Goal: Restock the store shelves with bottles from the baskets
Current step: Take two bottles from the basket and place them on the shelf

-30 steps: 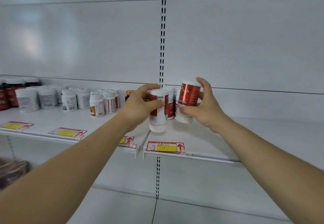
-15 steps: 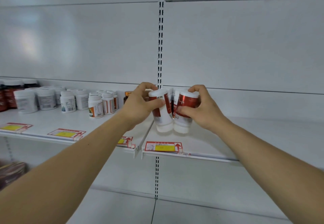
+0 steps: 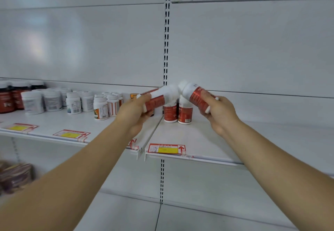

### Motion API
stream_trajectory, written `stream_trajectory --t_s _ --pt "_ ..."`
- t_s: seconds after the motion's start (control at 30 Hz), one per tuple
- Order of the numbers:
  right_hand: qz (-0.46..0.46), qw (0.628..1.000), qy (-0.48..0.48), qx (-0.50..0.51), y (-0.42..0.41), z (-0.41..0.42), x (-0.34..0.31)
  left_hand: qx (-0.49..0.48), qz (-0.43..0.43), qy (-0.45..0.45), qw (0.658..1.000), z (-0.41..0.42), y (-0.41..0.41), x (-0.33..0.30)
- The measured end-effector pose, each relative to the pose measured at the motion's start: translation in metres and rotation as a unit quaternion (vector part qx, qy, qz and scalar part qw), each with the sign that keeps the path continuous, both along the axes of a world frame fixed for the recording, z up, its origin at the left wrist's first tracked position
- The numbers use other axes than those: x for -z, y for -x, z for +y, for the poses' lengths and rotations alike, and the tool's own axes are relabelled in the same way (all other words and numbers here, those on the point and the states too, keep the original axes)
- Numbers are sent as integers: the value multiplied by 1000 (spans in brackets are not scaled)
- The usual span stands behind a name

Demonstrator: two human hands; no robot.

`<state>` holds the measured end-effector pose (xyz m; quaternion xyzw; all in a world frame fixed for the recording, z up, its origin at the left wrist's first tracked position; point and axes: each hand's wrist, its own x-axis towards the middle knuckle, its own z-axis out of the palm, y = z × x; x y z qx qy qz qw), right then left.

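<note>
Leftmost, dark-capped brown jars (image 3: 7, 98) and rows of white supplement bottles (image 3: 73, 102) stand on the white shelf (image 3: 198, 138), with yellow-and-red price tags (image 3: 167, 148) clipped along its front edge. Next, the left hand (image 3: 134, 112) has its fingers curled round a red-labelled white bottle (image 3: 159, 98), tipped so its white cap points up and right. Just behind, 2 upright bottles (image 3: 178, 112) of the same red-and-white kind stand on the shelf beside the slotted upright. Further right, the right hand (image 3: 219, 112) grips a second red-labelled bottle (image 3: 196, 95), tilted up and left, its cap nearly meeting the other's above the 2 standing ones.
</note>
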<state>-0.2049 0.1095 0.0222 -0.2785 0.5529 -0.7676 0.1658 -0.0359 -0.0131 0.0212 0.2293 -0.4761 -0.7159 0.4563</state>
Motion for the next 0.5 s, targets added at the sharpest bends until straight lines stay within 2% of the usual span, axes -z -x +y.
stream_trajectory --t_s 0.07,0.13,0.2,0.3,0.4,0.5 --pt "-65 994 30 -79 -10 -1 -3 50 41 -49 997 10 0 0" --pt "-86 988 36 -123 -16 -4 -6 86 74 -70 991 18 -2 0" --pt "-63 988 20 -140 -21 -6 -8 89 94 -73 989 21 -7 1" --pt "-2 987 11 -162 -34 -14 -9 54 74 -43 995 17 -20 4" --pt "1 981 11 -192 -52 -31 -13 63 72 -17 995 7 -44 8" --pt "68 978 -20 -195 -76 -56 -17 59 69 -11 996 -8 -75 10"
